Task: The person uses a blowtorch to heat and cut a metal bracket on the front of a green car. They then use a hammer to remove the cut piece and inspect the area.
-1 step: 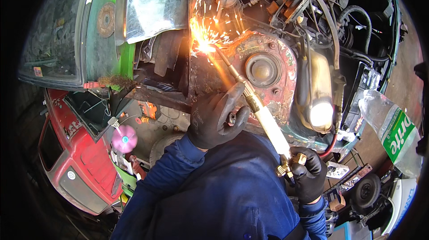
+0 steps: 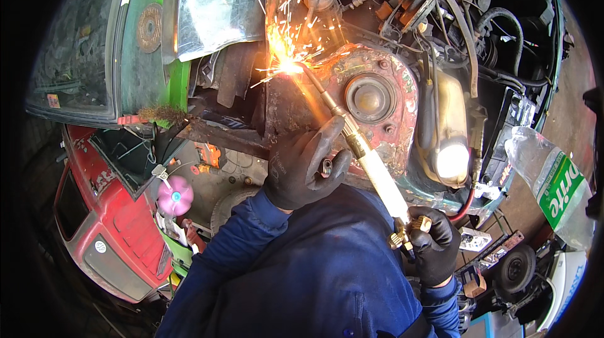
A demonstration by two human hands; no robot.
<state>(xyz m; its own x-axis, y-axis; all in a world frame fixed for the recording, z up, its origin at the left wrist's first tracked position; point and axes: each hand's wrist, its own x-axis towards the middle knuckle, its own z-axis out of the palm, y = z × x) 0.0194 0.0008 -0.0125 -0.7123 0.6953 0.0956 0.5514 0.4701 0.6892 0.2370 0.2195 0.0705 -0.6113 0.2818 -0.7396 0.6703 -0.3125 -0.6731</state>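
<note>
A welding torch [image 2: 377,171] slants across the middle, with a pale ribbed handle, brass fittings and a copper-coloured tip. My right hand [image 2: 435,243], in a black glove, is closed round its rear end beside the brass valve knobs [image 2: 420,223]. Sparks [image 2: 289,66] burst where the tip meets the rusty body panel [image 2: 286,102], and the glare hides the metal there. Also black-gloved, my left hand [image 2: 302,168] rests its index finger against the torch's front. Its other fingers curl round a small metal cylinder [image 2: 326,168], only whose end shows.
Right of the tip sits a round strut mount [image 2: 370,97] on a red, worn tower. A yellowed plastic tank [image 2: 452,130], hoses and a battery [image 2: 508,123] lie beyond. A metal sheet [image 2: 221,4] covers part of the upper left. A cut-open plastic bottle [image 2: 550,180] hangs at the right.
The spray of sparks has a slightly different shape. Both hands and the torch hold the same place.
</note>
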